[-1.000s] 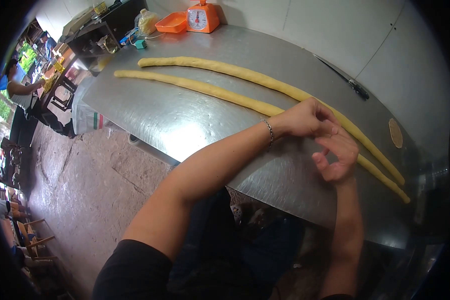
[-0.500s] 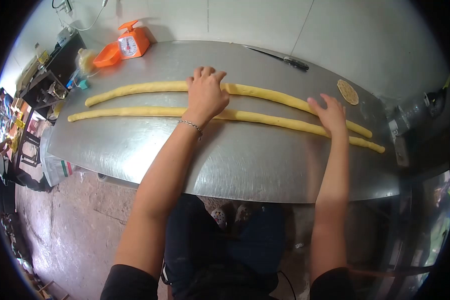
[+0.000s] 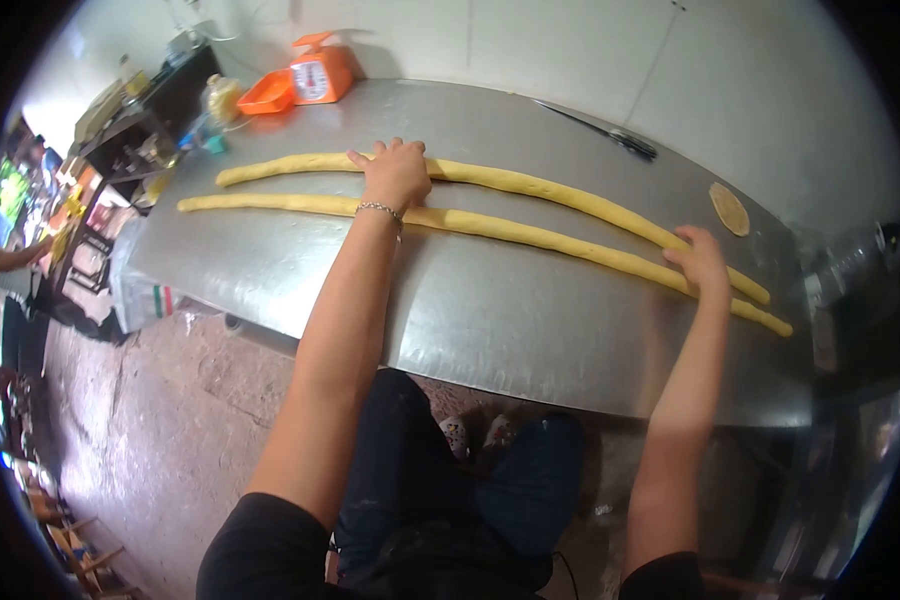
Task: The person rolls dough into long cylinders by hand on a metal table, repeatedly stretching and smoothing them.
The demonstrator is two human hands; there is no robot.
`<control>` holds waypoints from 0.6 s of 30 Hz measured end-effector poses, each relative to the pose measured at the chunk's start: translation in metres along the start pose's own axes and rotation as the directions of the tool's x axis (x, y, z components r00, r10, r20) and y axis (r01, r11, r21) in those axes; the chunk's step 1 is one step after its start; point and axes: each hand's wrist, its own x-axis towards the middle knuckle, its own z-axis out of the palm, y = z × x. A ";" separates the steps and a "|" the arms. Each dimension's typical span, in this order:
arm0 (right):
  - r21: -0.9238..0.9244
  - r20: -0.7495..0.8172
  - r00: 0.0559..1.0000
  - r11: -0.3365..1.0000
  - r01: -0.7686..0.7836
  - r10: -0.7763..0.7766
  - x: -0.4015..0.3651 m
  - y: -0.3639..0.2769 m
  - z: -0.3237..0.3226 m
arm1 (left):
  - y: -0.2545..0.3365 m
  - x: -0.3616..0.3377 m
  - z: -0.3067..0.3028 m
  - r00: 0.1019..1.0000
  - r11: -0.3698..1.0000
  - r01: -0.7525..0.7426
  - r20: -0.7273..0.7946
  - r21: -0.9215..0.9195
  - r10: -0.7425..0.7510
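Two long yellow dough ropes lie side by side across the metal table. My left hand [image 3: 397, 174] rests over the far dough rope [image 3: 530, 184], palm down, thumb apart and fingers reaching just past its far edge. Its wrist, with a chain bracelet, crosses above the near dough rope [image 3: 530, 233]. Toward the right end, my right hand [image 3: 702, 260] has its fingers and thumb bent round the far rope. Short stretches of both ropes are hidden under my hands and wrists.
At the back of the metal table [image 3: 510, 340] are an orange scale [image 3: 320, 78], an orange tray [image 3: 268, 92] and a bag of something yellowish [image 3: 223, 99]. A knife [image 3: 605, 130] lies near the wall, a flat dough disc [image 3: 729, 209] at right. Another person's arm [image 3: 18, 258] shows far left.
The view has turned, shifting the scene rightward. My right hand, spread above the ropes before, now has its fingers curled onto the far rope. My left hand's fingers have drawn closer together.
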 end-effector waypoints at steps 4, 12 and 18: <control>-0.033 0.016 1.000 0.999 0.000 0.001 -0.004 0.001 -0.006 | -0.035 0.011 0.006 1.000 0.998 0.011 -0.007 -0.060 -0.012; 0.068 0.082 0.996 0.997 0.025 -0.031 -0.009 -0.001 -0.016 | -0.153 0.037 -0.038 0.987 0.941 -0.161 0.059 0.297 0.151; 0.055 0.224 0.970 0.995 0.082 -0.092 0.000 0.012 -0.037 | -0.245 0.047 -0.051 0.974 0.965 -0.212 0.113 0.157 0.196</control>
